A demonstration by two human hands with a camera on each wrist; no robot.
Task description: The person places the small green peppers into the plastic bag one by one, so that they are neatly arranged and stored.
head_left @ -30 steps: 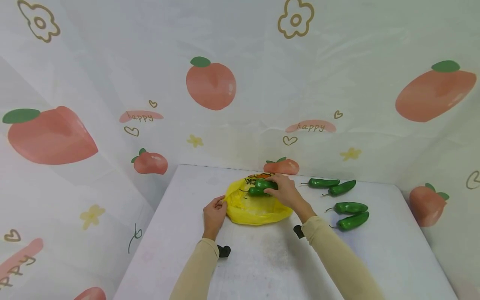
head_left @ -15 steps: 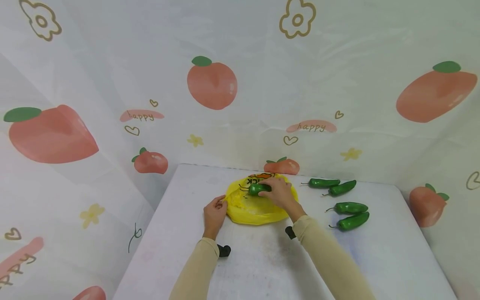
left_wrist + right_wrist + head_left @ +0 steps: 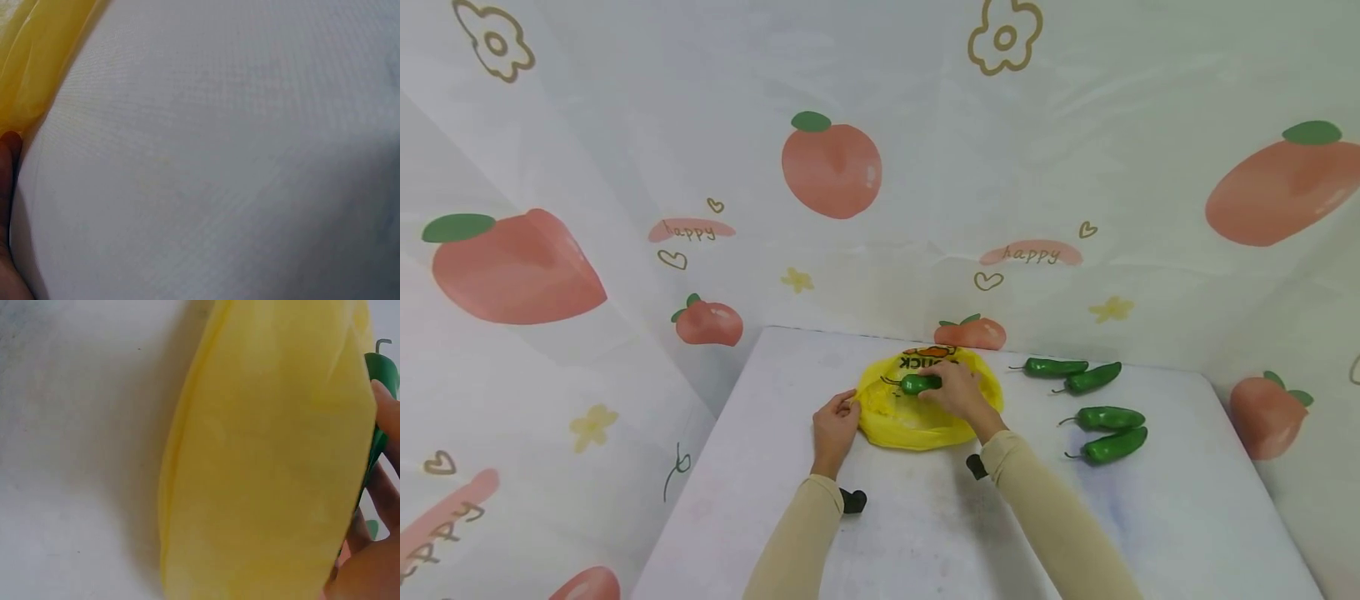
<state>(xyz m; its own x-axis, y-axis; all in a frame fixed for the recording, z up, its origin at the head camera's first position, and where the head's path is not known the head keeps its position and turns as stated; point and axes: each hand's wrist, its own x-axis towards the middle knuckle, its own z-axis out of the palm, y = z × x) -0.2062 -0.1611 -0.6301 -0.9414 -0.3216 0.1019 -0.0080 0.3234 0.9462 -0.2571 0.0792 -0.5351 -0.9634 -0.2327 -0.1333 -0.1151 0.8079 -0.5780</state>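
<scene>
A yellow plastic bag (image 3: 917, 437) with black lettering lies spread on the table, its mouth facing up. At the bag's left rim, my left hand (image 3: 835, 429) pinches the plastic between thumb and fingers. My right hand (image 3: 961, 390) reaches inside over the far right part and grips a green pepper (image 3: 916, 384) by its body, stem pointing left. Two thin stems show there, so a second pepper lies mostly hidden beneath. In the right wrist view the bag's yellow wall (image 3: 262, 456) covers much of the held pepper (image 3: 382, 372).
Several green peppers lie on the white table (image 3: 910, 533) right of the bag: one pair near the back, including a pepper (image 3: 1056, 367), and another pair nearer, including a pepper (image 3: 1116, 446). A fruit-printed curtain (image 3: 880, 275) surrounds the table at the back and sides.
My right hand has moved left and a little lower into the bag with the pepper, which now overlaps the other one there. My left hand keeps its place at the rim.
</scene>
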